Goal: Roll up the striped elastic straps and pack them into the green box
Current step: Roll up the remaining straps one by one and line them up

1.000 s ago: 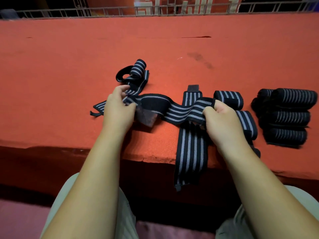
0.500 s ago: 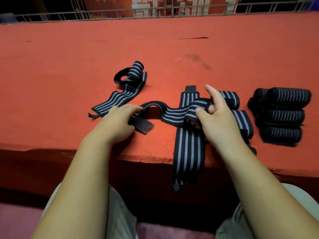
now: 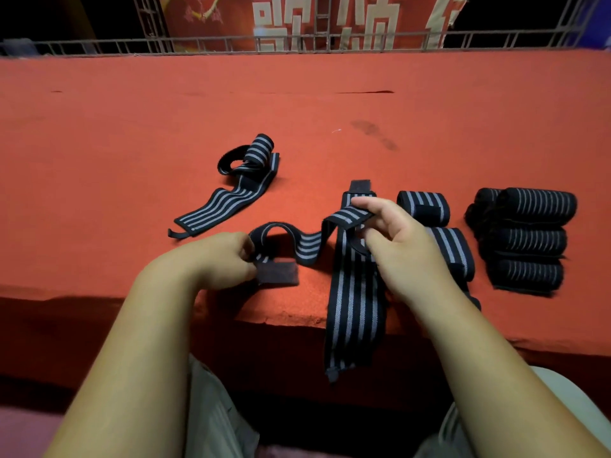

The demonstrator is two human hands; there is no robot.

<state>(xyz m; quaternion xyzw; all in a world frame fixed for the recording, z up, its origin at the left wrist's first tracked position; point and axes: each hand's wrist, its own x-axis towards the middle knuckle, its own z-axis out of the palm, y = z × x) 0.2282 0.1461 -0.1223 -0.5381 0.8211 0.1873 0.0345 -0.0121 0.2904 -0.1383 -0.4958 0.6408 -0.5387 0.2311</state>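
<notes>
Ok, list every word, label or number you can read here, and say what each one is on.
Red banner behind the railing: large pale Chinese characters, cut off by the top of the picture and crossed by the bars; not readable.
Striped strap and rolled straps: no print or label visible.

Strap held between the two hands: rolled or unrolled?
Unrolled. The strap arches loosely from the left hand, pinching it beside the velcro tab, to the right hand, holding it up.
</notes>
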